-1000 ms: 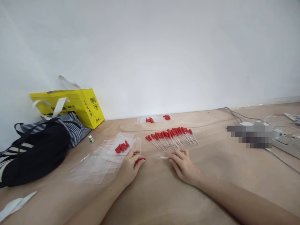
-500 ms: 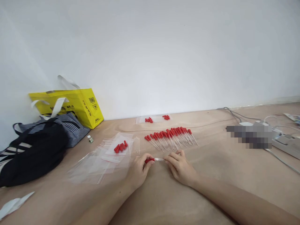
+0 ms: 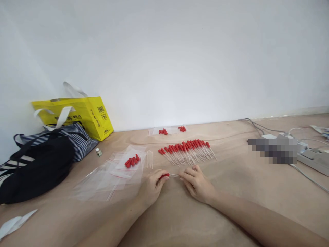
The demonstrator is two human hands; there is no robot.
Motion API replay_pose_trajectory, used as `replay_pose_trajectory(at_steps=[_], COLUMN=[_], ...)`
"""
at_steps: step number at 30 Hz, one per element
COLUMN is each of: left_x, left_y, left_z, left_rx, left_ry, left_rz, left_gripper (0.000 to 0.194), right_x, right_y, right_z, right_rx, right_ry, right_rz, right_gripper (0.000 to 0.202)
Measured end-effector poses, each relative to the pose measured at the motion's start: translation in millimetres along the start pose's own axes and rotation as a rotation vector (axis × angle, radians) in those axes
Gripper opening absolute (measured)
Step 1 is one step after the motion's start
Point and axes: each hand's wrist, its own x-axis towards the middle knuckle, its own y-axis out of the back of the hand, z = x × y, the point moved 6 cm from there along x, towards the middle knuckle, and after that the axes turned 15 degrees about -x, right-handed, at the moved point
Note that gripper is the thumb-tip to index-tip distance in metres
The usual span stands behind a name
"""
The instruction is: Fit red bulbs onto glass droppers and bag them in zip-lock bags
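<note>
Between thumb and fingers, my left hand grips a red rubber bulb. A clear thin tube sticks out of the bulb to the right, and my right hand pinches its far end. Just beyond my hands lies a row of several red-capped droppers, tubes pointing toward me. Several loose clear tubes lie left of the row. Further left, several red bulbs rest on clear plastic bags.
Near the wall lies another clear bag with red bulbs. A yellow bag, a striped bag, a black bag and a small bottle stand left. A power strip with cables lies right.
My right hand has shifted slightly left toward my left hand, and less of the clear tube shows between them. My left hand keeps its grip on the red bulb.
</note>
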Motion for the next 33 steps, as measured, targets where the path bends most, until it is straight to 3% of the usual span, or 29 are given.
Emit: replay_pose_trajectory(at_steps=[3,8,15,18,22,33], left_x=[0,-4,-8,-9,-10,-1], left_y=[-1.5,-1.6,-2.4,-3.4,-6.5,1.4], left_z=[2,11,27,36,38,18], left_rx=[0.045,0.146,0.254,0.276,0.321,0.366], left_ry=[0.015,-0.107,-0.28,-0.388,-0.406,-0.2], left_rz=[-0.029,-0.019,0.083,0.132,0.101,-0.023], left_gripper=[0.024,0.024,0.018,0.019,0.019,0.015], right_x=[1,3,3,4,7,13], right_y=[1,7,19,18,15,1], right_z=[-3,-8,-13,-15,-17,-10], right_rx=[-0.003,-0.06,-0.164,-0.177,-0.13,-0.094], right_ry=[0.037,0.127,0.194,0.195,0.201,0.138], right_rz=[-0.004,0.044,0.3,0.352,0.315,0.074], right_gripper=[0.021,0.021,0.023,0.023,0.023,0.019])
